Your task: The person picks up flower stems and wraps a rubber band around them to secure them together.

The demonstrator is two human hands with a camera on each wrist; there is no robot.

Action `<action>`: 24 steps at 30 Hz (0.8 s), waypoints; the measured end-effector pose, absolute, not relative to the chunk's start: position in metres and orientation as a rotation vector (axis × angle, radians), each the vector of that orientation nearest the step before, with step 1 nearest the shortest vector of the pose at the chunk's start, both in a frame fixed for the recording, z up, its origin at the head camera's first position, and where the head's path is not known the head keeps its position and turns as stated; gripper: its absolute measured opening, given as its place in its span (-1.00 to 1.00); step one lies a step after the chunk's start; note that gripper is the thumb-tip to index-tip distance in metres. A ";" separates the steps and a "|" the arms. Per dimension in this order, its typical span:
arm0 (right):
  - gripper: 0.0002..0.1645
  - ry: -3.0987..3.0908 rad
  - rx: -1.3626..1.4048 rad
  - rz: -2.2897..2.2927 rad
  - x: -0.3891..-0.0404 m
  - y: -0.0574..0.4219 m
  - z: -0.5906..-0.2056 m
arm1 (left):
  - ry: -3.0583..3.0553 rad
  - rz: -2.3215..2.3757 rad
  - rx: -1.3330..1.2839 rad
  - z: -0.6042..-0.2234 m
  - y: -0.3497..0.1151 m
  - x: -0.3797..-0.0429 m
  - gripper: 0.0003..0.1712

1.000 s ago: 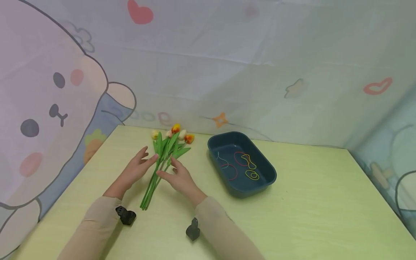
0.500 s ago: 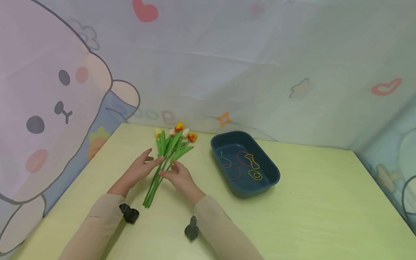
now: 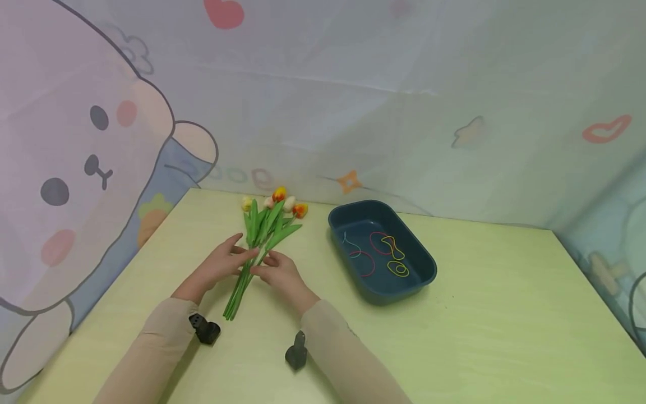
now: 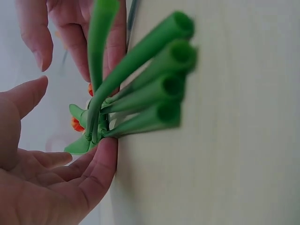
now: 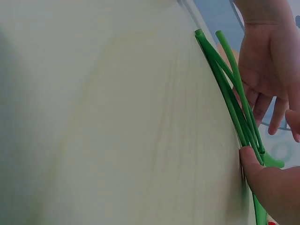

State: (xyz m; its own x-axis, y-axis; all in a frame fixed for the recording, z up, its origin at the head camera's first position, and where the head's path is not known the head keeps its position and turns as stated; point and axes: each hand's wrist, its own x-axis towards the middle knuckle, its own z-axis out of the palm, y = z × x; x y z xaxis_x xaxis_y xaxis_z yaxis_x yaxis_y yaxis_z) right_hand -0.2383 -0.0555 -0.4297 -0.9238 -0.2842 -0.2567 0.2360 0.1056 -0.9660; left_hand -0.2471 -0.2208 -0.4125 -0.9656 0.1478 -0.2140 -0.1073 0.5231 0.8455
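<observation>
A bunch of artificial tulips [image 3: 262, 227] lies on the table, yellow, white and orange-red heads toward the back and green stems pointing forward. My left hand [image 3: 222, 264] curves loosely along the left side of the stems, its thumb over them. From the right, my right hand [image 3: 282, 275] reaches to the same stretch of stem. In the left wrist view, the little finger of the left hand [image 4: 56, 187] touches the stems [image 4: 140, 84] low down, thumb held apart. The right wrist view has a fingertip of the right hand [image 5: 272, 183] against the stems [image 5: 234, 103].
A dark blue plastic bin [image 3: 388, 297] stands right of the flowers, with several coloured rubber bands [image 3: 398, 269] inside. Behind the light table [image 3: 504, 314] hangs a printed cloth backdrop [image 3: 328, 112]. Small black devices [image 3: 206, 330] are worn at both wrists.
Both hands have closed in slightly on the stems, the left thumb moving a little further across them. The tulips and bin stay in place; the head view has shifted slightly.
</observation>
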 end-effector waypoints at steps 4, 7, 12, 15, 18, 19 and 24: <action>-0.15 1.999 -0.035 -1.883 -0.239 -0.055 -0.429 | 2.490 1.420 0.035 -0.413 -0.219 -0.246 0.03; -0.18 1.983 -0.036 -1.891 -0.238 -0.055 -0.429 | 2.486 1.417 0.047 -0.413 -0.218 -0.246 -0.03; -0.22 1.954 -0.031 -1.915 -0.240 -0.055 -0.430 | 2.480 1.408 0.051 -0.415 -0.217 -0.246 -0.10; -0.24 1.942 -0.025 -1.930 -0.242 -0.055 -0.431 | 2.473 1.404 0.038 -0.415 -0.216 -0.247 -0.14; -0.26 1.944 -0.037 -1.925 -0.243 -0.054 -0.432 | 2.461 1.403 0.033 -0.417 -0.215 -0.248 -0.17; -0.27 1.951 -0.043 -1.918 -0.244 -0.053 -0.433 | 2.456 1.406 0.030 -0.417 -0.215 -0.248 -0.19; -0.28 1.983 -0.085 -1.880 -0.245 -0.050 -0.433 | 2.433 1.428 0.037 -0.418 -0.216 -0.248 -0.22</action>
